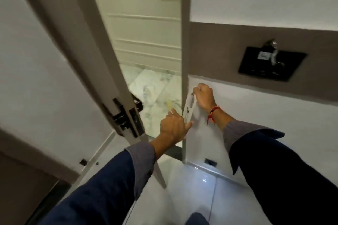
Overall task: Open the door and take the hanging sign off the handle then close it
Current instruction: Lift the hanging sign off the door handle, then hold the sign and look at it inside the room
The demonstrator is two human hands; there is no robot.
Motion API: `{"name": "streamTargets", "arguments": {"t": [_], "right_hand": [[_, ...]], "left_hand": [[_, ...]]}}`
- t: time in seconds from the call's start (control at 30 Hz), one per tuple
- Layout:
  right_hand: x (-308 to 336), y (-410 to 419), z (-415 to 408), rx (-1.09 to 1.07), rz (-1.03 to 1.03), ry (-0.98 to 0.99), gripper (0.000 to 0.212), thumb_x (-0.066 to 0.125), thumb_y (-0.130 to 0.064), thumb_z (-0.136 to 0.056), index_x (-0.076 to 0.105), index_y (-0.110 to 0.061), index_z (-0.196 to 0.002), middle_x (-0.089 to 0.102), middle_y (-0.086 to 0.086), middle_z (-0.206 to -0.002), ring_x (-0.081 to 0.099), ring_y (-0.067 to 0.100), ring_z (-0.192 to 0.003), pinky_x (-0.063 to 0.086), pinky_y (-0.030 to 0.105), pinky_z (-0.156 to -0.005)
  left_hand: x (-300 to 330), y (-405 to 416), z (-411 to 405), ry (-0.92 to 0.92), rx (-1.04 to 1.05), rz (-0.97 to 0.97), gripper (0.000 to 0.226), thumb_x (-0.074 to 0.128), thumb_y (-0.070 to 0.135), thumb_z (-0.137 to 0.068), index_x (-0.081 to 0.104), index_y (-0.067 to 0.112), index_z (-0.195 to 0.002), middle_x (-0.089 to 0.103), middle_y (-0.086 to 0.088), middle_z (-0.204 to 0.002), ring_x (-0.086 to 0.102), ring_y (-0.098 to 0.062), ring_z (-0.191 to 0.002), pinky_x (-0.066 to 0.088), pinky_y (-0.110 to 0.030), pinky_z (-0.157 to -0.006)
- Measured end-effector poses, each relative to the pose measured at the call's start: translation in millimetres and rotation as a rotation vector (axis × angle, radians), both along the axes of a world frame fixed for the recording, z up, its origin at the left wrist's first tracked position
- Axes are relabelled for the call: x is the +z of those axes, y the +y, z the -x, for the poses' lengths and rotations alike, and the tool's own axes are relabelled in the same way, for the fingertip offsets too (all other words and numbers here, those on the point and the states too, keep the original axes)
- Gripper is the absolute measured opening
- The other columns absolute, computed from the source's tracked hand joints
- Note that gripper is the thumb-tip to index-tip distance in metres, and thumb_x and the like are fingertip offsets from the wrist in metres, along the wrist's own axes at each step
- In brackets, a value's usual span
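While the door stands ajar, both hands' fingers pinch a slim white hanging sign: right hand top, left hand bottom.

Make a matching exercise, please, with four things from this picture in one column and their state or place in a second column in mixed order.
Column one:
1. grey-edged white door
2. white rectangular hanging sign
3. black metal door handle
4. black rectangular wall panel

Column two:
A. mounted on the brown wall band, at the right
B. standing open, with marble floor visible past it
C. held at its top by the right hand, with the left hand at its lower end
D. bare, nothing hanging on it

Pairs: 1-B, 2-C, 3-D, 4-A
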State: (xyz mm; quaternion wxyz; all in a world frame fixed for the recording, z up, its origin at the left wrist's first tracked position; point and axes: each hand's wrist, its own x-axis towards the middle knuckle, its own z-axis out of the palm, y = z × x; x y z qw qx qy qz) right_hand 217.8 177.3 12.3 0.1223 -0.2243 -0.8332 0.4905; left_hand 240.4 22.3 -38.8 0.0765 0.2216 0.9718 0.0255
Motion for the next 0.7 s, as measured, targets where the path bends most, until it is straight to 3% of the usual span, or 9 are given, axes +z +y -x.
{"name": "streamTargets", "arguments": {"t": [0.07, 0.17, 0.27, 0.37, 0.43, 0.5, 0.6, 0.7], "right_hand": [[-10.1, 24.0, -30.8, -0.147, 0.133, 0.004, 0.031, 0.054, -0.005, -0.097, 0.046, -0.011, -0.067, 0.053, 0.003, -0.071, 0.051, 0.024, -0.080, 0.042, 0.038, -0.067], [-24.4, 65.6, -75.8, -0.303, 0.336, 0.018, 0.015, 0.055, -0.005, -0.097, 0.063, 0.000, -0.085, 0.070, 0.023, -0.092, 0.062, 0.038, -0.086, 0.054, 0.045, -0.078], [-43.1, 123.7, -138.0, -0.443, 0.467, 0.052, 0.025, 0.052, -0.012, -0.106, 0.072, 0.002, -0.102, 0.071, 0.028, -0.111, 0.065, 0.040, -0.097, 0.057, 0.052, -0.095], [-69.0, 177.3, -215.1, -0.576, 0.441, 0.078, 0.027, 0.050, -0.017, -0.111, 0.066, 0.004, -0.106, 0.067, 0.032, -0.110, 0.066, 0.043, -0.098, 0.056, 0.056, -0.091], [-86.5, 204.6, -271.2, -0.652, 0.431, 0.018, 0.013, 0.053, -0.010, -0.107, 0.059, 0.001, -0.105, 0.068, 0.033, -0.114, 0.067, 0.040, -0.096, 0.058, 0.057, -0.091], [-99.6, 230.9, -326.4, -0.696, 0.474, -0.054, 0.004, 0.053, -0.003, -0.102, 0.057, -0.002, -0.103, 0.070, 0.033, -0.115, 0.067, 0.038, -0.093, 0.059, 0.056, -0.092], [-115.8, 272.1, -401.8, -0.724, 0.548, -0.106, 0.018, 0.055, 0.004, -0.098, 0.065, 0.012, -0.111, 0.072, 0.036, -0.119, 0.073, 0.047, -0.096, 0.060, 0.066, -0.093], [-129.1, 322.6, -468.8, -0.825, 0.572, -0.055, 0.013, 0.059, 0.001, -0.100, 0.068, 0.005, -0.109, 0.075, 0.031, -0.118, 0.073, 0.055, -0.106, 0.060, 0.067, -0.092]], "left_hand": [[-16.0, 29.1, -3.3, -0.086, -0.095, -0.035, 0.086, 0.037, 0.060, -0.101, 0.026, -0.008, -0.151, 0.051, -0.028, -0.146, 0.063, -0.043, -0.117, 0.055, -0.048, -0.088], [-32.2, 78.9, -15.2, -0.160, -0.308, -0.074, 0.045, 0.036, 0.033, -0.106, 0.044, 0.002, -0.137, 0.065, -0.022, -0.125, 0.066, -0.042, -0.106, 0.057, -0.050, -0.090], [-44.2, 137.3, -37.9, -0.318, -0.488, -0.128, 0.026, 0.043, 0.020, -0.101, 0.057, 0.003, -0.116, 0.069, -0.024, -0.116, 0.066, -0.044, -0.103, 0.056, -0.051, -0.090], [-49.7, 194.8, -71.1, -0.543, -0.607, -0.276, 0.025, 0.049, 0.019, -0.103, 0.065, 0.000, -0.107, 0.074, -0.022, -0.113, 0.072, -0.040, -0.097, 0.060, -0.040, -0.073], [-51.4, 229.3, -103.6, -0.667, -0.626, -0.389, 0.030, 0.049, 0.022, -0.105, 0.067, -0.001, -0.105, 0.076, -0.020, -0.106, 0.076, -0.034, -0.088, 0.060, -0.030, -0.061], [-53.2, 269.6, -144.1, -0.747, -0.622, -0.454, 0.030, 0.051, 0.019, -0.105, 0.068, -0.005, -0.102, 0.077, -0.022, -0.100, 0.076, -0.035, -0.083, 0.062, -0.037, -0.062], [-48.8, 338.7, -209.9, -0.804, -0.647, -0.483, 0.028, 0.056, 0.016, -0.102, 0.068, -0.005, -0.089, 0.076, -0.024, -0.090, 0.075, -0.035, -0.073, 0.062, -0.043, -0.061], [-48.9, 414.4, -269.4, -0.808, -0.699, -0.488, 0.030, 0.060, 0.018, -0.101, 0.065, 0.011, -0.072, 0.076, -0.018, -0.082, 0.072, -0.027, -0.069, 0.061, -0.047, -0.061]]}}
